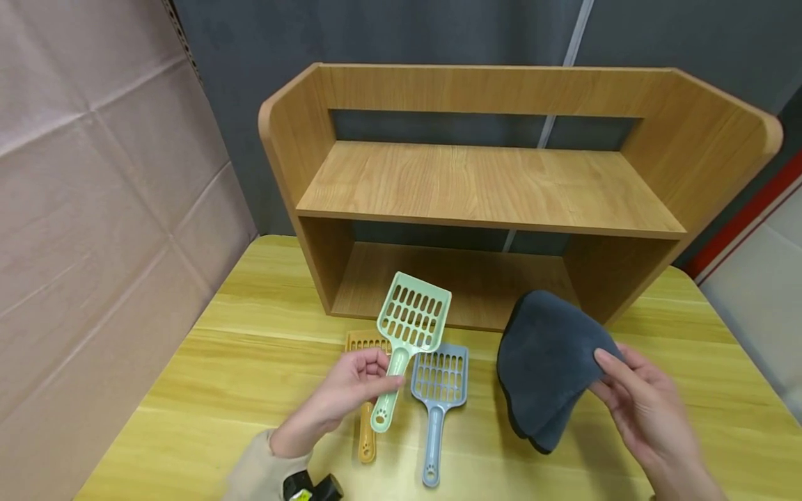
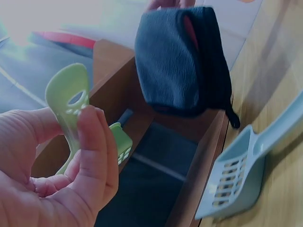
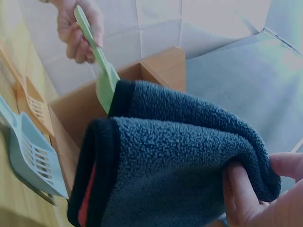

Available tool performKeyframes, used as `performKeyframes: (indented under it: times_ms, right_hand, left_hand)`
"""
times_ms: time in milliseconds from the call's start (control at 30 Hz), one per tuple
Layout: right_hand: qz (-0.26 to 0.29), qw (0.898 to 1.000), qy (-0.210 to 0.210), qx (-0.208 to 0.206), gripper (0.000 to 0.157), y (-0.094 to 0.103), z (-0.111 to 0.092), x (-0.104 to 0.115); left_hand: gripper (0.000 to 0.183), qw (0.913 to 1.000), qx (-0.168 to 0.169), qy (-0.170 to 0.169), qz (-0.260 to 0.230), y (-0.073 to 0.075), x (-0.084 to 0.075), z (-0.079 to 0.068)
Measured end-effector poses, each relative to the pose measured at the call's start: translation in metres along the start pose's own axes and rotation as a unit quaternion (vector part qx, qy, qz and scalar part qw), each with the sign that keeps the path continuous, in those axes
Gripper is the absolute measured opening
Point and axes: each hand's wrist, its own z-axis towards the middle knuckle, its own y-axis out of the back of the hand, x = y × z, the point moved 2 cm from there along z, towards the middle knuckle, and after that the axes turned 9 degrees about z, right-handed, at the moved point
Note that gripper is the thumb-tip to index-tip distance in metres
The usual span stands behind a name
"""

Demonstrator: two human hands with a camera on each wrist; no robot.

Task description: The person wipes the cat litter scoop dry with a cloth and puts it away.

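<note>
My left hand pinches the handle of a light green litter scoop, its slotted head pointing up and away, raised over the table. A blue litter scoop lies on the table just right of it. Partly hidden behind my left hand is an orange litter scoop. My right hand pinches one corner of a folded dark grey cloth, thumb on top and fingers underneath. In the right wrist view the cloth looks fuzzy with black edging, and a strip of red shows inside the fold.
A two-level wooden shelf stands at the back of the yellow wood-grain table, its lower front edge just beyond the scoops and the cloth. Pale sheeting hangs at the left, and a dark grey panel rises behind the shelf.
</note>
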Motion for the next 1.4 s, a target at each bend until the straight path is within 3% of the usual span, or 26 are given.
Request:
performKeyframes:
  times_ms: [200,367,567,733,867,1000,1100,1200,1333,1400]
  right_hand:
    - [-0.032,0.997,0.064,-0.03,0.025,-0.015,0.003,-0.01]
    - [-0.07,0.986,0.134,-0.063,0.02,-0.033,0.009,-0.019]
    - [-0.077,0.969,0.231,-0.047,0.016,-0.051,0.018,-0.033]
    - [-0.172,0.946,0.274,-0.026,0.018,-0.061,0.025,-0.046]
    - [-0.283,0.913,0.293,0.002,0.022,-0.068,0.031,-0.055]
    - [-0.383,0.881,0.276,0.028,0.026,-0.075,0.035,-0.062]
    - [-0.448,0.849,0.273,0.056,0.029,-0.079,0.037,-0.065]
    - [-0.499,0.812,0.289,0.089,0.032,-0.081,0.04,-0.066]
    - [-0.56,0.753,0.323,0.123,0.034,-0.081,0.044,-0.065]
    - [-0.575,0.73,0.343,0.134,0.034,-0.08,0.046,-0.065]
  left_hand:
    - [0.015,0.9998,0.007,-0.01,0.013,-0.015,-0.006,0.01]
    - [0.015,0.9995,0.011,-0.027,0.014,-0.028,-0.012,0.017]
    - [0.017,0.9985,0.016,-0.05,0.012,-0.044,-0.015,0.021]
    - [0.018,0.9969,0.018,-0.067,0.039,-0.056,-0.017,0.024]
    - [0.018,0.99,0.005,-0.107,0.091,-0.062,-0.018,0.026]
    - [0.018,0.9818,-0.014,-0.138,0.13,-0.067,-0.018,0.026]
    - [0.018,0.9772,-0.032,-0.149,0.148,-0.07,-0.017,0.026]
    - [0.018,0.9719,-0.043,-0.167,0.16,-0.073,-0.016,0.026]
    - [0.018,0.965,-0.042,-0.19,0.176,-0.075,-0.016,0.026]
    - [0.018,0.9628,-0.038,-0.199,0.179,-0.075,-0.016,0.026]
